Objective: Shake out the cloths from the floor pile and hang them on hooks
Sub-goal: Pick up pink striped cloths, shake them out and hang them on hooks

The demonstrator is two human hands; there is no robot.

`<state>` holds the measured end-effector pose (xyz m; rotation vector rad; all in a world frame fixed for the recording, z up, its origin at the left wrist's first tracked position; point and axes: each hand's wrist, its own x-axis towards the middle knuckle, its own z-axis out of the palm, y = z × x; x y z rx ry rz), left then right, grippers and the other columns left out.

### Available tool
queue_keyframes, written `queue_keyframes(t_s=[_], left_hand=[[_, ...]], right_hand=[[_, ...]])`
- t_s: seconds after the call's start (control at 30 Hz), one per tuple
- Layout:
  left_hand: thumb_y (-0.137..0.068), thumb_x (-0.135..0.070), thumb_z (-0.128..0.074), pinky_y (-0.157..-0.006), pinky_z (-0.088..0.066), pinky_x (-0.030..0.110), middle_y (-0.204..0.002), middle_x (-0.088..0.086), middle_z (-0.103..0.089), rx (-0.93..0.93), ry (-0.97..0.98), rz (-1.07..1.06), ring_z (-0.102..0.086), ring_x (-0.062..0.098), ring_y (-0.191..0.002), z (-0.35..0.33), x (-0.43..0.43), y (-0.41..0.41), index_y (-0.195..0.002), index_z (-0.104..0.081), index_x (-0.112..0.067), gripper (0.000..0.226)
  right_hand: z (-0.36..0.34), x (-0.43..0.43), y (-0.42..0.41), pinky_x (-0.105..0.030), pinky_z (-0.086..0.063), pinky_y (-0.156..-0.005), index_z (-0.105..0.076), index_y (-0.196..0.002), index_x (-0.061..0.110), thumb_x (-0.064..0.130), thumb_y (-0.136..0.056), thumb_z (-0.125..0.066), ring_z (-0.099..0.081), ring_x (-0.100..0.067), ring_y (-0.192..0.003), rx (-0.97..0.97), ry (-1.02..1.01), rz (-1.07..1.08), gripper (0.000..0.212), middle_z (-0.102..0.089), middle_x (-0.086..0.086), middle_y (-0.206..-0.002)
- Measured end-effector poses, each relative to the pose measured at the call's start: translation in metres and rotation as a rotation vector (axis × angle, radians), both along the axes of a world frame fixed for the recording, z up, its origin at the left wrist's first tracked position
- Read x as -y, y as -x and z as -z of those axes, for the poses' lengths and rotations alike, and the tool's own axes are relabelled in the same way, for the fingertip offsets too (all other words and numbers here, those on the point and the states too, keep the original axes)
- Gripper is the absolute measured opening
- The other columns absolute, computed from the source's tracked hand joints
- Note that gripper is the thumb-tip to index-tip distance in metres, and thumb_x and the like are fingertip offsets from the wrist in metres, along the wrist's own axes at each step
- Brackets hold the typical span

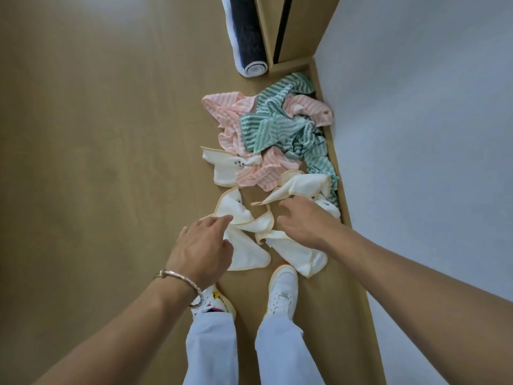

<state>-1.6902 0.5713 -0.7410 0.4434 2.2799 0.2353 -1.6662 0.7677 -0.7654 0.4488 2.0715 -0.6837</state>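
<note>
Cloths (266,140) lay heaped on the floor (97,162) against the wall (416,134), white ones nearest my feet, so I reached there first: left hand (202,245) loosely spread over a white cloth (249,254), holding nothing; right hand (302,223) curled beside it, grip unclear.

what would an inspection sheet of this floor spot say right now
surface: tan floor, smooth.
job's things: white cloths with yellow edging nearest the feet; pink striped cloths and green striped cloths heaped behind, by the wall's base; none hung.
clutter: rolled dark mat beyond the pile.
grippers: left hand, fingers out, on a white cloth; right hand spread over another; no grip seen.
cables: nothing seen.
surroundings: pale wall on the right; wooden unit at the top; hooks not in view.
</note>
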Motion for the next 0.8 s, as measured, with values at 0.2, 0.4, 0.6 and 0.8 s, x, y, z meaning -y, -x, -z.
queue_keyframes(t_s=[0.2,0.4,0.6,0.8], left_hand=[[-0.093,-0.021,-0.040,-0.107,-0.034,0.035,-0.143,0.000,-0.042,0.044,0.038,0.083,-0.041,0.020,-0.129,0.116,0.004,0.007,-0.146,-0.028,-0.022,0.054],[-0.094,-0.021,-0.039,-0.105,-0.036,0.037,-0.142,0.002,-0.042,0.023,0.007,0.076,-0.042,0.022,-0.126,0.215,0.000,0.023,-0.147,-0.025,-0.022,0.055],[-0.093,-0.021,-0.039,-0.101,-0.037,0.036,-0.139,0.002,-0.043,0.019,-0.021,0.065,-0.044,0.024,-0.120,0.284,0.006,0.029,-0.147,-0.024,-0.022,0.056],[-0.091,-0.017,-0.039,-0.103,-0.035,0.035,-0.141,0.002,-0.042,0.009,-0.036,0.036,-0.043,0.023,-0.123,0.303,0.029,0.030,-0.145,-0.029,-0.021,0.055]], right_hand=[[0.109,0.016,0.006,-0.041,-0.045,-0.091,-0.052,-0.122,0.013,0.023,-0.093,-0.040,-0.052,-0.028,-0.109,0.017,0.000,0.056,0.033,-0.053,-0.010,-0.125],[0.210,0.020,0.017,-0.033,-0.040,-0.089,-0.038,-0.144,0.022,0.025,-0.093,-0.040,-0.045,-0.027,-0.125,0.044,0.009,0.160,0.051,-0.042,-0.006,-0.145],[0.282,0.038,0.054,-0.033,-0.041,-0.072,-0.014,-0.148,0.037,0.015,-0.091,-0.041,-0.055,-0.029,-0.098,-0.017,0.052,0.129,0.066,-0.051,-0.012,-0.122],[0.309,0.066,0.069,-0.042,-0.045,-0.092,-0.017,-0.149,0.027,0.019,-0.091,-0.049,-0.052,-0.032,-0.114,-0.038,-0.041,-0.122,0.066,-0.050,-0.010,-0.134]])
